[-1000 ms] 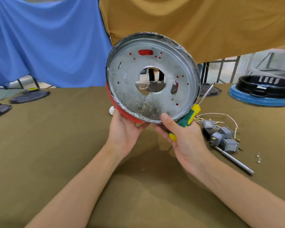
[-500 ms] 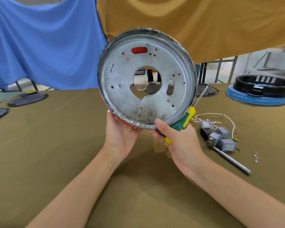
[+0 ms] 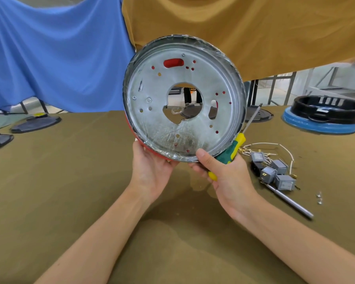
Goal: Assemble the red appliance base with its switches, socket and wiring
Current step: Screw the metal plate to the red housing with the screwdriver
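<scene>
1. While both hands hold it upright above the bench (image 3: 49, 191), the red appliance base (image 3: 182, 99) shows its silver inner plate w/ a centre hole.
2. Left hand (image 3: 152, 169): fingers wrapped behind the base's lower rim, palm under it.
3. Right hand (image 3: 228, 177): thumb pressed on the rim's lower edge, fingers closed round a green/yellow screwdriver (image 3: 232, 148); shaft angles up along the rim's right side.
4. Toward bench right edge: grey switches (image 3: 275, 173) in a cluster w/ white wiring (image 3: 275, 145), touching; a metal rod (image 3: 291, 201) just beside; two small screws (image 3: 319, 197) near.
5. Far right corner: black ring part on blue disc (image 3: 324, 113).
6. Left edge: dark flat discs (image 3: 35, 124).
</scene>
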`<state>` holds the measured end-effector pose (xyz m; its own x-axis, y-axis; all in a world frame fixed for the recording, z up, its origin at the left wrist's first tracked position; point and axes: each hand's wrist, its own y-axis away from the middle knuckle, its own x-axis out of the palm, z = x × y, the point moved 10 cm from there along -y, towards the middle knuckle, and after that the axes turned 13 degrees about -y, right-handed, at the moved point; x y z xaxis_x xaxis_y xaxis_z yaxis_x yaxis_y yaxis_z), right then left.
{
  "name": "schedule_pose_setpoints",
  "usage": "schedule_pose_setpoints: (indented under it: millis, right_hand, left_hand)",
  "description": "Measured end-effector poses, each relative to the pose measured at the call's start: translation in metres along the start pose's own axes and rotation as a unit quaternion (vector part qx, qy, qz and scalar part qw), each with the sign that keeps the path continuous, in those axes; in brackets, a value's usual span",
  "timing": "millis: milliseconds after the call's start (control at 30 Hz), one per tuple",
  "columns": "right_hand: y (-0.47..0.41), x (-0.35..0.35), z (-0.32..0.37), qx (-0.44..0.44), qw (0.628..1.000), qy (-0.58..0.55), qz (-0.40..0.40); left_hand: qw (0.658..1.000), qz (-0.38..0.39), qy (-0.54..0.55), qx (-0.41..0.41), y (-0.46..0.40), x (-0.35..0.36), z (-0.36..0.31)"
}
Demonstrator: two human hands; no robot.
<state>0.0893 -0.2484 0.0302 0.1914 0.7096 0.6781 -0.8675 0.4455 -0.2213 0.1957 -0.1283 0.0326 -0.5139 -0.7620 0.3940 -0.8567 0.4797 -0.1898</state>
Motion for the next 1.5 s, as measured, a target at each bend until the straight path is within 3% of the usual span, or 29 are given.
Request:
schedule_pose_setpoints:
  millis: [567,833,933,1033,1200,1367,1433,1500]
  right_hand:
    - [-0.002,0.000,-0.001,0.009,1.000,-0.008,0.003]
    - [-0.009,-0.015,0.004,-0.020,0.999,-0.004,-0.041]
    - [-0.011,-0.019,0.008,-0.037,0.998,-0.010,-0.055]
    - [-0.013,-0.022,0.009,-0.044,0.997,-0.006,-0.063]
    - [-0.009,-0.022,0.011,-0.035,0.992,0.091,-0.082]
    - [-0.007,-0.049,0.037,-0.009,0.926,0.344,-0.153]
    - [-0.008,-0.049,0.039,-0.004,0.861,0.492,-0.130]
    - [-0.007,-0.046,0.037,-0.006,0.766,0.633,-0.110]
  left_hand:
    - [1.000,0.002,0.017,-0.003,0.002,0.003,0.001]
    - [1.000,-0.003,0.010,-0.014,-0.001,0.003,0.004]
    - [0.999,0.032,0.040,-0.005,0.004,0.010,-0.001]
    - [0.996,0.077,-0.038,0.026,0.009,0.023,0.003]
    - [0.998,-0.049,-0.037,0.004,-0.005,-0.010,0.011]
    - [0.993,-0.113,0.000,-0.017,-0.012,-0.042,0.011]
    - [0.992,-0.127,-0.001,-0.027,-0.011,-0.047,0.013]
    - [0.990,-0.136,-0.005,-0.035,-0.010,-0.050,0.015]
